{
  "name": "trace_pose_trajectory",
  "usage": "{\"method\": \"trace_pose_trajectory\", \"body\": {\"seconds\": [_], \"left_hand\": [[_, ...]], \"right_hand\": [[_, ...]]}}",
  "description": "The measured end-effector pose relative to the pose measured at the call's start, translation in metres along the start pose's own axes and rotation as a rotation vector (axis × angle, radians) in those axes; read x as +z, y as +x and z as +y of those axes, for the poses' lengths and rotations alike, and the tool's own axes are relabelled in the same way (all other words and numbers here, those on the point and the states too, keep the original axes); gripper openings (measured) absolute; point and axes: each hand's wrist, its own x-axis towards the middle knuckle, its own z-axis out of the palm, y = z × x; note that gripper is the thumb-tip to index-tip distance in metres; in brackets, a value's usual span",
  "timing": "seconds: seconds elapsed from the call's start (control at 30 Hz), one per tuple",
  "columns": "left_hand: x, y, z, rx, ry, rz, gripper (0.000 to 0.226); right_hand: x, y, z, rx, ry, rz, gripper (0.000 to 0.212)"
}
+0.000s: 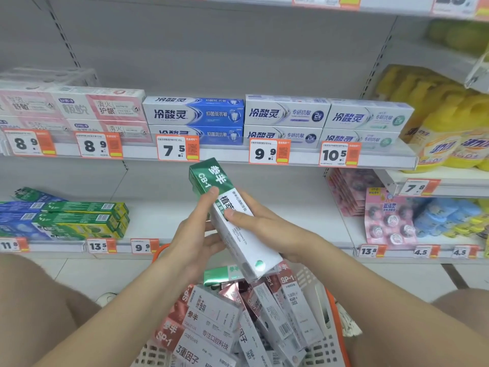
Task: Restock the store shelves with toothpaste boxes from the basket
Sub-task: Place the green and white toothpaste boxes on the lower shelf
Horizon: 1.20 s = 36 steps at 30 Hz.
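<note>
Far left on the lower shelf [277, 221] lie green boxes [82, 221]. The left hand [193, 234] curls round a tilted green-white box [244, 247], thumb on its face. The right hand [267, 229] grips its right side. The box is held above the near basket [328, 348].

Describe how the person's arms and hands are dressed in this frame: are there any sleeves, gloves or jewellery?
Nothing is worn on either. The left hand and right hand have no gloves, and no rings show on the fingers in view. The left forearm and right forearm are uncovered all the way to the frame edge, with no sleeve, watch, bracelet or marking visible.
</note>
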Motion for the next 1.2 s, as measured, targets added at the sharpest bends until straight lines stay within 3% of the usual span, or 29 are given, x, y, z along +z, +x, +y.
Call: {"method": "trace_pose_trajectory", "body": {"seconds": [0.1,0.17,0.27,0.43,0.53,0.67,0.77,0.87,1.2], "left_hand": [[-0.003,0.007,0.009,0.031,0.038,-0.030,0.048],[-0.009,0.015,0.018,0.027,0.010,-0.043,0.035],[-0.023,0.026,0.028,0.023,-0.077,-0.052,0.020],[-0.053,0.053,0.010,-0.034,-0.068,-0.051,0.040],[-0.083,0.075,-0.009,0.001,0.267,0.172,0.062],[-0.137,0.105,-0.049,0.171,0.886,0.370,0.042],[-0.164,0.119,-0.075,0.095,1.316,0.199,0.061],[-0.180,0.120,-0.094,-0.002,1.470,0.013,0.083],[-0.222,0.153,-0.079,-0.006,1.208,-0.231,0.084]], "right_hand": [[0.001,0.005,-0.004,-0.023,-0.016,0.036,0.047],[-0.001,0.009,-0.006,-0.039,-0.130,0.038,0.047],[-0.004,0.018,-0.002,-0.076,-0.368,0.038,0.063],[0.001,0.048,0.021,0.004,-0.624,0.128,0.090],[0.009,0.077,0.036,0.030,-1.088,0.205,0.098],[0.023,0.122,0.050,-0.021,-1.376,0.225,0.095],[0.036,0.169,0.063,-0.066,-1.466,0.143,0.097],[0.056,0.216,0.080,-0.098,-1.563,0.045,0.098],[0.115,0.333,0.145,-0.052,-1.702,-0.113,0.103]]}}
